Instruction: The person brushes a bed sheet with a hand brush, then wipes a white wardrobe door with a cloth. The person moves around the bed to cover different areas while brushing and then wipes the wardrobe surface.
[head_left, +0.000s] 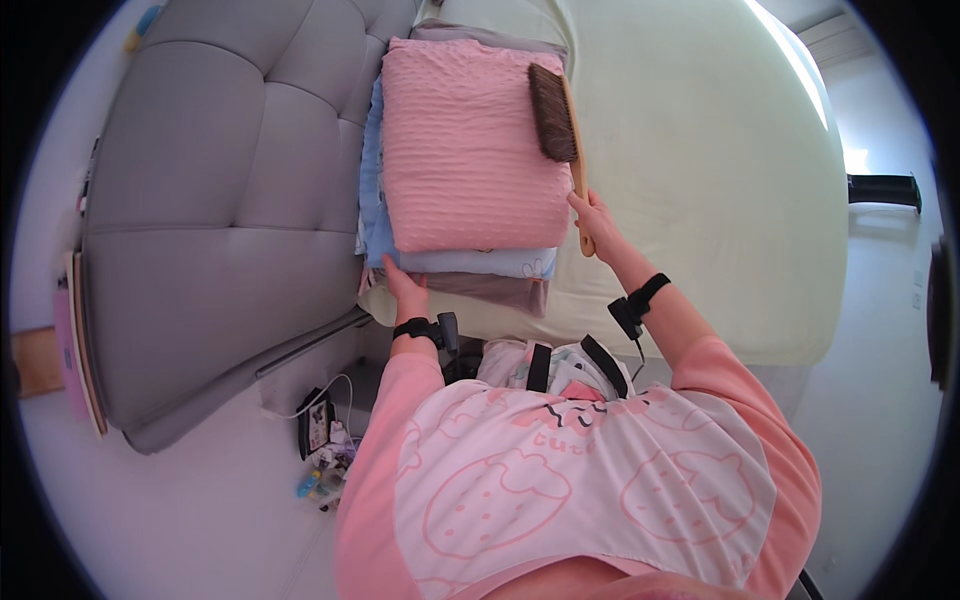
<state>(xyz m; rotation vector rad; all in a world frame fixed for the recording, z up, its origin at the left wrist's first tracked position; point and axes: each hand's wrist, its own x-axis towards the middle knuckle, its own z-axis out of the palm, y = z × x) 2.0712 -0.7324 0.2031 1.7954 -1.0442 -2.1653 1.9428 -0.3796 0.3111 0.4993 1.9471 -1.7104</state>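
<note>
My right hand (596, 223) is closed on the wooden handle of a bed brush (553, 112) with dark bristles. The bristles lie against the right side of a folded pink textured blanket (476, 142). Under the blanket is folded light-blue printed bedding (480, 262), which rests on a greyish-mauve pillow or cloth (487, 291). My left hand (405, 285) touches the near left corner of the stack, its fingers partly hidden by the bedding; whether it grips the cloth is not clear.
A grey padded headboard (195, 165) rises to the left of the stack. The mattress has a pale green sheet (712, 187). Below the headboard are a white cable (349, 390) and a pile of small items (330, 457). Printed cloth with black straps (555, 367) lies between me and the bed.
</note>
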